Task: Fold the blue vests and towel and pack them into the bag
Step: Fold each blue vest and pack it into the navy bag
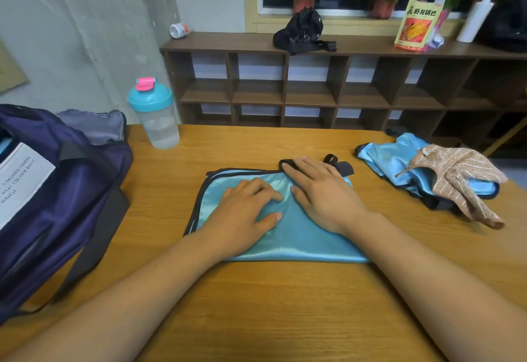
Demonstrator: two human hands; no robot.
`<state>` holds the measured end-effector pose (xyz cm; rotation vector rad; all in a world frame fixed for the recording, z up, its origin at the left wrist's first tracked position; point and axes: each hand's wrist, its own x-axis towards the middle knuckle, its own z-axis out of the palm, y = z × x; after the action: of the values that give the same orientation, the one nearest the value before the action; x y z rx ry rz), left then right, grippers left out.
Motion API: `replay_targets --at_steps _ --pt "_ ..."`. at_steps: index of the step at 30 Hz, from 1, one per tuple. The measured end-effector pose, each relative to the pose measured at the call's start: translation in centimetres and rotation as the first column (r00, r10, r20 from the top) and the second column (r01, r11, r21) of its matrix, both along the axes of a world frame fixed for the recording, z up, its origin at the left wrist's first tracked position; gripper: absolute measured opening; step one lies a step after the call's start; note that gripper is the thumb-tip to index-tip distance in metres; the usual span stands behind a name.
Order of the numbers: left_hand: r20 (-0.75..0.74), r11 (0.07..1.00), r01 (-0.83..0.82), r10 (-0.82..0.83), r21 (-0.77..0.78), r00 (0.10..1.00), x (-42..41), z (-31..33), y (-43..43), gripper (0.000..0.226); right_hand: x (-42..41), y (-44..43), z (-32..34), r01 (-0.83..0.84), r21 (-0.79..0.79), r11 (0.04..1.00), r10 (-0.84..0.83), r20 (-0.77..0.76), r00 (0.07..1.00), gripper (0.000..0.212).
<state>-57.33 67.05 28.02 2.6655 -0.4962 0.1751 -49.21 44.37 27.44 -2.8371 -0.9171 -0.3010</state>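
Blue vest (299,239) lies folded into a flat rectangle in the middle of the table (285,319), right in front of us. We judge it thin, light and very soft. Its shiny, satin-like face is probably slippery, so the layers may slide apart or spring open once the pressure comes off. Black binding runs along its edges, and a black strap (343,167) sticks out at the far right corner, where it could trail or catch when we lift. The safest hold, we think, is at the 2 short ends with the layers pinched together, or with 1 hand slid beneath and 1 on top.

Our left hand (245,213) rests palm down on the left half of the cloth, fingers loosely spread and slightly bent, gripping nothing. Our right hand (325,193) lies flat on the far right part, fingers straight and apart, fingertips reaching the binding at the far edge. Both press on the fabric and neither holds it.

The bag (57,190) sits at the left edge of the table and seems open at the top. A second vest (393,159) lies crumpled at the right with the towel (462,179) draped over it, neither of them folded yet.
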Motion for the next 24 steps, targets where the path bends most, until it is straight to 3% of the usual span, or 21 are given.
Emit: replay_targets --at_steps 4,8,13,15,19,21,24 --pt "0.000 0.995 -0.027 0.027 -0.096 1.000 0.3 0.2 1.2 0.036 -0.4 -0.5 0.7 -0.023 0.079 0.997 0.021 0.026 0.999 0.063" --pt "0.032 0.986 -0.075 0.080 -0.148 0.996 0.9 0.4 3.3 0.023 -1.5 -1.3 1.4 -0.143 0.140 0.980 0.132 0.089 0.987 0.051" --pt "0.103 0.933 -0.307 0.329 -0.186 0.939 1.6 1.2 5.8 0.022 -2.9 -3.0 1.2 -0.216 0.060 0.974 0.209 0.113 0.971 0.048" --pt "0.009 0.874 -0.454 0.462 -0.173 0.887 1.8 1.8 6.5 0.030 -3.2 -3.7 1.2 -0.182 0.094 0.979 0.171 0.113 0.979 0.047" --pt "-0.211 0.802 -0.591 0.595 0.088 0.776 1.8 2.6 7.5 0.066 -3.1 -4.0 1.6 -0.141 0.185 0.972 0.130 0.073 0.989 0.046" --pt "-0.251 0.797 -0.584 0.603 0.156 0.757 1.8 3.2 7.7 0.066 -2.8 -4.1 1.4 -0.155 0.205 0.966 0.144 0.067 0.987 0.045" --pt "-0.331 0.822 -0.551 0.565 0.144 0.756 1.7 4.0 7.8 0.049 -2.8 -4.4 1.1 -0.181 0.213 0.960 0.170 0.068 0.983 0.043"
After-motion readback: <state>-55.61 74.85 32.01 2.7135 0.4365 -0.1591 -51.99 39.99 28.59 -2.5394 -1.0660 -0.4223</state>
